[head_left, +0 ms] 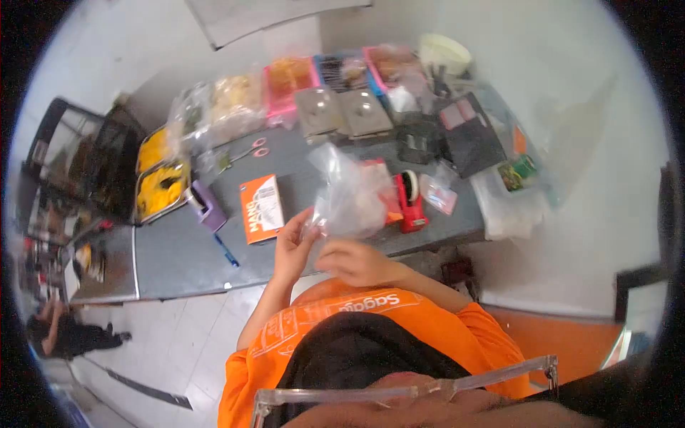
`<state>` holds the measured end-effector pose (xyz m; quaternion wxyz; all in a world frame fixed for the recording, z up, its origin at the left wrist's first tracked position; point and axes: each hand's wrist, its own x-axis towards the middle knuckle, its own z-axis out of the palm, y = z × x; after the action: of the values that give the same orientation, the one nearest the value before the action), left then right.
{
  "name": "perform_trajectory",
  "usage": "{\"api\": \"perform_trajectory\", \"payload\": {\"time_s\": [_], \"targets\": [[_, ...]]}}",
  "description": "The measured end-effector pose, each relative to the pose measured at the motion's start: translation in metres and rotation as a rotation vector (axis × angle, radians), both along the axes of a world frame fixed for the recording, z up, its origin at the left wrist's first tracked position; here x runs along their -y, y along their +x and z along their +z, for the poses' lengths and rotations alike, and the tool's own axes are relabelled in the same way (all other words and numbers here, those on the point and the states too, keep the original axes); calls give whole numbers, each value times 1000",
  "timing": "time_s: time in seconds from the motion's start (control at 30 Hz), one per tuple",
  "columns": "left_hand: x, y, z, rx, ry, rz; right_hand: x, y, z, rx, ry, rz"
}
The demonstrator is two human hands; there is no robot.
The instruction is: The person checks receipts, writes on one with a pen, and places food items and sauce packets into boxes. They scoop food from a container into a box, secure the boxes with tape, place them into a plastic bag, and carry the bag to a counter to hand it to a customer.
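I hold a clear plastic bag (349, 191) up over the front edge of the grey table (178, 257). My left hand (292, 242) pinches the bag's lower left edge with raised fingers. My right hand (354, 261) sits just under the bag with its fingers curled at the bottom edge. Behind the bag on the table stand a red tape dispenser (410, 201) and a red packet that the bag partly hides. An orange and white box (261, 207) lies to the left of my left hand.
A purple box (207, 206), a blue pen (227, 251) and pink-handled scissors (250, 152) lie at the left. Trays of yellow food (161, 187), bagged snacks (232, 103), metal scales (342, 114) and a white tub (444, 53) line the back. A person (64, 332) crouches on the floor.
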<state>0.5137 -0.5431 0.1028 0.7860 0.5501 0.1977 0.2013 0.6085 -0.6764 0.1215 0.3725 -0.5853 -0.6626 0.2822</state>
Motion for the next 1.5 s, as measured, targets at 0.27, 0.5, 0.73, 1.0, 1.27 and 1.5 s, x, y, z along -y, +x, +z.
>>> {"api": "perform_trajectory", "payload": {"time_s": [0.27,0.5,0.73,1.0,1.27,1.5], "targets": [[-33,-67,46,24,1290,-180,-22,26,21,542,114,-91],[-41,-111,75,16,1652,241,-35,29,51,262,-236,-113],[-52,-138,53,65,1574,539,-31,72,57,338,-294,171],[-38,-146,11,-137,772,802,-13,29,-18,-1707,-48,70],[-59,-131,32,-453,1183,918,-12,39,-22,-1155,-232,-227],[3,-60,-17,-192,531,170,-44,-26,-6,-930,-332,-477]]}}
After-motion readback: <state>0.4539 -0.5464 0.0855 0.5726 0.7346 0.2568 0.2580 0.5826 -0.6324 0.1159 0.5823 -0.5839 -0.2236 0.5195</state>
